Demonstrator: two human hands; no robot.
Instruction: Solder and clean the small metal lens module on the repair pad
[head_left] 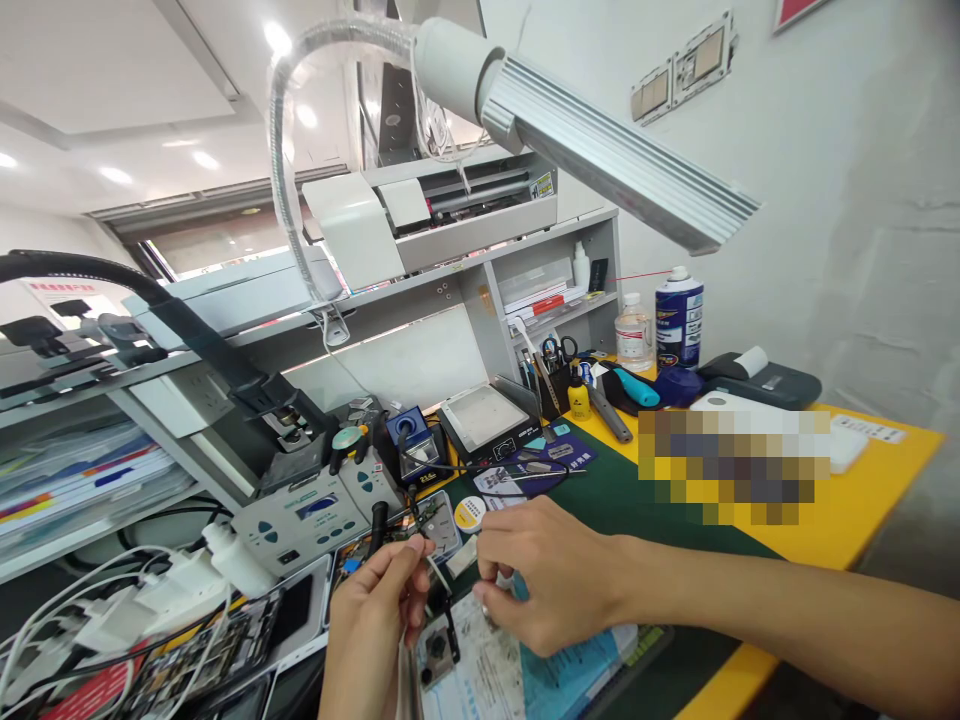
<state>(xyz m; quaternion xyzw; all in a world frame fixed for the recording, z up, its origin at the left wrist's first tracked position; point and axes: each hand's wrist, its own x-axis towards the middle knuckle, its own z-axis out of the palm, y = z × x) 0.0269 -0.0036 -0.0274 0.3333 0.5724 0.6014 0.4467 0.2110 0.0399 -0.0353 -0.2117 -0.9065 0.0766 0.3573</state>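
Low in the middle of the view, my left hand has its thumb and forefinger pinched together. A thin pale strip shows beside these fingertips; whether they grip it cannot be seen. My right hand is just to the right, fingers curled in and thumb against them, over the work sheet. What it holds is too small or hidden to name. Below and between both hands lies a small dark phone part with a round dark piece, on a stained paper sheet. A blue sheet is under my right wrist.
A grey soldering or heating station stands at the left, near white plugs and cables. Behind are a blue soldering unit, a black-framed box and a yellow bottle. A lamp hangs overhead. A spray can stands at right.
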